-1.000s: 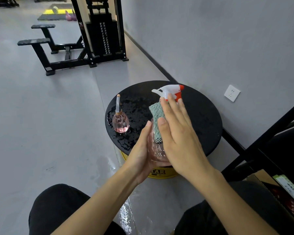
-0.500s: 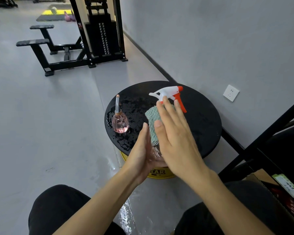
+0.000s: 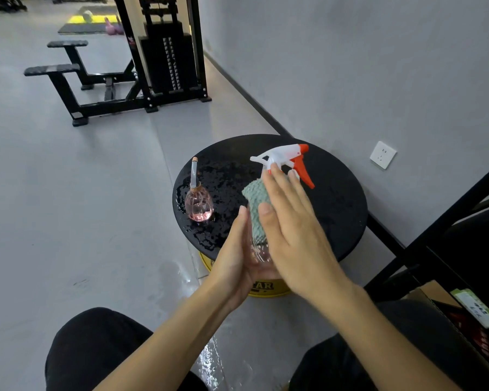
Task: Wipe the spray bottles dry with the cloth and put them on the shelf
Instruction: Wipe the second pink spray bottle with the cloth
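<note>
There are two spray bottles, a trigger bottle [image 3: 283, 158] and a small pink bottle [image 3: 198, 203], with one cloth [image 3: 256, 204] and one round black surface [image 3: 342, 198]. Two hands show, the left hand [image 3: 237, 266] and the right hand [image 3: 291, 230]. Further off are one wall socket [image 3: 382, 154], one weight machine [image 3: 167, 57] and one shelf [image 3: 435, 244].

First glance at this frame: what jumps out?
The spray bottle with its white-and-orange trigger, held mid-frame by the left hand while the right hand presses the green cloth flat against it. Behind, left, a small pink bottle stands on the wet black round table.
</note>
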A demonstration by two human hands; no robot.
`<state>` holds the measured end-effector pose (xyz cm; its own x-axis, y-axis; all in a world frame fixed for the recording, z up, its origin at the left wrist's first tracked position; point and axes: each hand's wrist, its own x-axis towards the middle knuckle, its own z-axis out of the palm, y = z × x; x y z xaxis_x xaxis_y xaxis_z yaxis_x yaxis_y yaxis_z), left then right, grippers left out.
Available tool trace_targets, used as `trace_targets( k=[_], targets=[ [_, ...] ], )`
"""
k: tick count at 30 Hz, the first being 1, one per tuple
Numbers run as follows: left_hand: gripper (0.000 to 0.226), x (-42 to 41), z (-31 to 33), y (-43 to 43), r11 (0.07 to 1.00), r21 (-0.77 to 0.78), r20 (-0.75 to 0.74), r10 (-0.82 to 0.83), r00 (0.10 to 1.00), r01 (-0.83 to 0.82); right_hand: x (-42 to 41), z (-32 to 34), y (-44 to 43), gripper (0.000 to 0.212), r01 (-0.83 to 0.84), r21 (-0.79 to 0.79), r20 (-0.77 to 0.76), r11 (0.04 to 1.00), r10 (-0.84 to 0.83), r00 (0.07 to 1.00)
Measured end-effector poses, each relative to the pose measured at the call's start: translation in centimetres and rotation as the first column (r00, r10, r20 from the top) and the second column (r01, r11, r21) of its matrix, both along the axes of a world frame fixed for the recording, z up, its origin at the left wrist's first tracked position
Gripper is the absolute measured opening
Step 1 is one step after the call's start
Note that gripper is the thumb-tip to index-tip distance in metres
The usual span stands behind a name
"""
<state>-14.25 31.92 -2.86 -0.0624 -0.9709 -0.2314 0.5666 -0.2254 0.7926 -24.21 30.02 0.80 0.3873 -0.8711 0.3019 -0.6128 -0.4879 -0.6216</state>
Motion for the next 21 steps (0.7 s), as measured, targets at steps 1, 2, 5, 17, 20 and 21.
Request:
trace_targets(
  k=[1, 2, 5, 17, 20, 21],
  targets=[
    [0.044, -0.1, -0.1, 0.0, 1.000, -0.003, -0.007, -0.015, 1.000, 0.015, -0.1, 0.4, -0.5, 0.057, -0.008, 0.020, 0.003, 1.000, 0.008, 1.000],
    [0.044, -0.1, -0.1, 0.0, 1.000, -0.005, -0.008, -0.015, 1.000, 0.015, -0.1, 0.5, -0.7, 0.056, -0.015, 0.028, -0.007, 0.999, 0.015, 1.000],
    [0.045, 0.3, -0.4, -0.4, 0.998, -0.020, -0.007, 0.066, 0.998, -0.066, 0.3, -0.3, 0.8, 0.056, -0.033, -0.016, -0.035, 0.999, 0.032, 0.999],
    [0.045, -0.2, -0.8, 0.0, 0.998, -0.007, 0.083, 0.059, 0.995, -0.059, 0.2, -0.7, -0.3, 0.057, -0.016, -0.002, -0.002, 1.000, 0.016, 1.000],
    [0.045, -0.2, -0.8, 0.0, 0.997, -0.012, 0.066, 0.076, 0.995, -0.075, 0.2, -0.5, -0.5, 0.058, -0.024, 0.013, 0.028, 1.000, 0.023, 0.999],
    [0.044, -0.1, -0.8, -0.2, 0.994, -0.022, 0.061, 0.111, 0.992, -0.110, 0.2, -0.6, 0.0, 0.058, -0.031, 0.000, 0.022, 1.000, 0.031, 0.999]
  ],
)
